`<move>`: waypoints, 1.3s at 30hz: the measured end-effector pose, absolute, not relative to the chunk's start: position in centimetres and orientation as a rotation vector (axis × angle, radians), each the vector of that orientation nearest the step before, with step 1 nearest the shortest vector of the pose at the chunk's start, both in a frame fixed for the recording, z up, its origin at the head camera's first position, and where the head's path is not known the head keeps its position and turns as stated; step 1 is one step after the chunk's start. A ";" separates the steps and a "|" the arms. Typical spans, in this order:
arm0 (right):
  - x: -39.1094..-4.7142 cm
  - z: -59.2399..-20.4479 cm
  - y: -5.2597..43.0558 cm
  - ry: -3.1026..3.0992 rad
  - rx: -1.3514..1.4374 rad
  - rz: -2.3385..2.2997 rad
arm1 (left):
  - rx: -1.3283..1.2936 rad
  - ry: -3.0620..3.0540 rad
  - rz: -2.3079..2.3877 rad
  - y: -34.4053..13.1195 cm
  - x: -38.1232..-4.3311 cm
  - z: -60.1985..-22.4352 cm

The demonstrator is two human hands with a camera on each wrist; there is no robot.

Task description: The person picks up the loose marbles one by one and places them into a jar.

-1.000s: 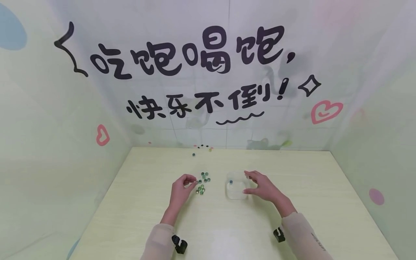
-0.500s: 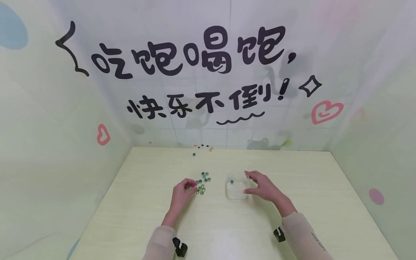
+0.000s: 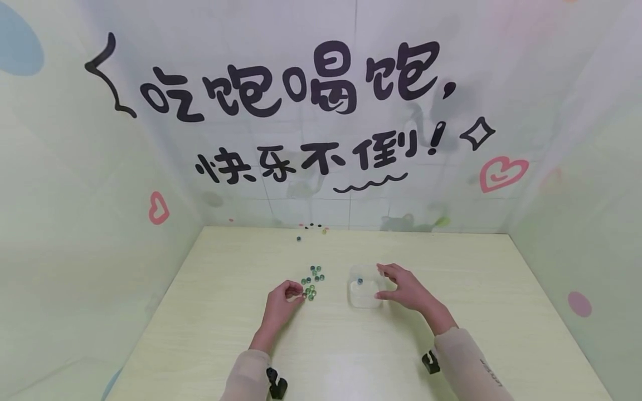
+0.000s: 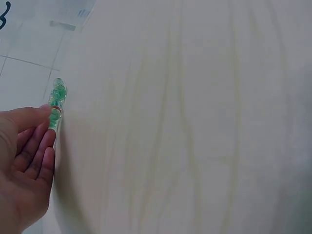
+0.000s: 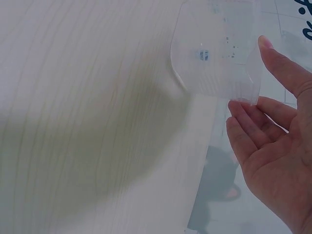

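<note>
My left hand (image 3: 282,305) is at the near-left edge of a group of green glass marbles (image 3: 311,297). In the left wrist view its thumb and curled index finger pinch a green marble (image 4: 55,115). Just behind lie several more green and dark teal marbles (image 3: 317,278). My right hand (image 3: 405,288) holds a clear plastic box (image 3: 365,304) by its right side, thumb at the near corner and fingers at the far one. The box stands on the table. Inside it shows one blue marble (image 3: 360,281), also seen through the wall in the right wrist view.
A dark blue marble (image 3: 298,239) and a yellowish one (image 3: 324,231) lie near the back edge of the pale wooden table (image 3: 225,267). Printed wall sheets (image 3: 351,211) enclose the back and both sides.
My left hand has let go of a marble at the pile's left edge and moved slightly nearer, to another marble. The blue marble in the box has shifted a little right. My right hand stays put.
</note>
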State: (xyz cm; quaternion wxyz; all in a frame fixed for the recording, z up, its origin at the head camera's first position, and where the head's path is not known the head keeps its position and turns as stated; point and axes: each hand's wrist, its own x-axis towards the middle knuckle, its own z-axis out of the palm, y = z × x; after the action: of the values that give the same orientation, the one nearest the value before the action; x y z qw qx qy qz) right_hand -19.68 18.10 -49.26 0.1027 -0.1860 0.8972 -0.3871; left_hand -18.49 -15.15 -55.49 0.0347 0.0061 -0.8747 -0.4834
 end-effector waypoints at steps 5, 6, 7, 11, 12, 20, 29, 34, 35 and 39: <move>-19.5 -49.0 18.2 2.655 -0.554 -1.159 | 0.004 -2.684 -1.494 -15.0 -18.7 -55.8; -19.4 -49.0 18.2 2.671 -0.574 -1.149 | 0.007 -2.681 -1.496 -15.0 -18.7 -55.8; -19.4 -48.9 18.2 2.672 -0.579 -1.154 | 0.012 -2.679 -1.496 -14.9 -18.8 -55.8; -19.4 -49.0 18.2 2.679 -0.599 -1.147 | 0.032 -2.673 -1.494 -14.7 -18.7 -55.8; -19.4 -49.0 18.2 2.674 -0.587 -1.150 | 0.035 -2.674 -1.488 -14.6 -18.7 -55.7; -19.5 -49.3 18.2 2.647 -0.512 -1.147 | 0.055 -2.691 -1.448 -14.5 -18.5 -55.7; -19.5 -49.1 18.0 2.638 -0.521 -1.166 | 0.066 -2.693 -1.469 -14.6 -18.5 -55.9; -19.5 -49.1 18.2 2.631 -0.526 -1.163 | 0.086 -2.690 -1.489 -14.7 -18.4 -55.8; -19.5 -49.1 18.2 2.627 -0.523 -1.166 | 0.091 -2.689 -1.489 -14.7 -18.4 -55.8; -19.5 -49.0 18.3 2.625 -0.541 -1.160 | 0.099 -2.686 -1.476 -14.7 -18.4 -55.5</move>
State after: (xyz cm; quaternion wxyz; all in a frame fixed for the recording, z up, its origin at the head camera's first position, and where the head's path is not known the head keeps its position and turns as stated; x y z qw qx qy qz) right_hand -19.53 18.26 -49.03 0.1104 -0.1841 0.8933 -0.3948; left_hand -18.39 -14.71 -55.50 0.0376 0.0324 -0.8752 -0.4811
